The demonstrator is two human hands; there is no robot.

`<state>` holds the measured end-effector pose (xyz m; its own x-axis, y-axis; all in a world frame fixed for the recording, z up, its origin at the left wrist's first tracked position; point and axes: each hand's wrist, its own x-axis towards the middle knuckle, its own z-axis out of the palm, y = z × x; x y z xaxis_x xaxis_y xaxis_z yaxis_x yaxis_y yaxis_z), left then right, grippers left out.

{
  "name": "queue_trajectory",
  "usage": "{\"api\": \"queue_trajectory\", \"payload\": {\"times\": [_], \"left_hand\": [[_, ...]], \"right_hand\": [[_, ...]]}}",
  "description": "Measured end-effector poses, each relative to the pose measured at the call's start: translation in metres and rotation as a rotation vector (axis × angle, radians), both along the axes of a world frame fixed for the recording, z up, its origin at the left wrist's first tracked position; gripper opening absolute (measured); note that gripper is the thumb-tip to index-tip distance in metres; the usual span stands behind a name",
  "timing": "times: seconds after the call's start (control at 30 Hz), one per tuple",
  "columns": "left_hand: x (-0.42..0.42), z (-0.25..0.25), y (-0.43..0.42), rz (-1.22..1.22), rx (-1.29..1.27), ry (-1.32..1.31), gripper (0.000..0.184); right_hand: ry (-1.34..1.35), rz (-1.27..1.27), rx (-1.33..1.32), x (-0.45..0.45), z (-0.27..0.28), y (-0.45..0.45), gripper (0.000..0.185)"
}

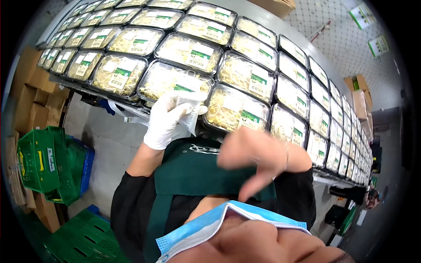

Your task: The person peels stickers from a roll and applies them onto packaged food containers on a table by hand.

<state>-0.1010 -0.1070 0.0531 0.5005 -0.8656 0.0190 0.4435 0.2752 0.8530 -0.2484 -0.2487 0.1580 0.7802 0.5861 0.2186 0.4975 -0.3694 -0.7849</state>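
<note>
Currently, from my remote seat, I list the following. Item: one pale slip (189,118), apparently thin plastic, pinched in the gloved left hand (164,119). Handling, by my judgement: very light, limp, easily creased, perhaps slippery against the glove; I would take it by a flat edge, between thumb and forefinger. Item: one bare right hand (258,151), blurred, right of the gloved fingers, before the green apron (197,177); thumb spread wide, nothing seen held. Item: one sprout tray (173,81), just beyond the gloved fingers; likely light, stiff-walled, best lifted by its rims. Bench (291,28) beneath, bearing rows alike.
</note>
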Motion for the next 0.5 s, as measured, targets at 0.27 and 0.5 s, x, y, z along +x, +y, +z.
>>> {"api": "queue_trajectory", "payload": {"times": [0.27, 0.5], "left_hand": [[-0.009, -0.001, -0.030, 0.037, -0.165, 0.076, 0.034], [-0.003, -0.003, -0.032, -0.029, -0.093, 0.018, 0.033]], "right_hand": [[-0.651, 0.039, 0.316, -0.029, 0.001, 0.019, 0.014], [-0.815, 0.013, 0.162, -0.033, -0.004, 0.015, 0.014]]}}
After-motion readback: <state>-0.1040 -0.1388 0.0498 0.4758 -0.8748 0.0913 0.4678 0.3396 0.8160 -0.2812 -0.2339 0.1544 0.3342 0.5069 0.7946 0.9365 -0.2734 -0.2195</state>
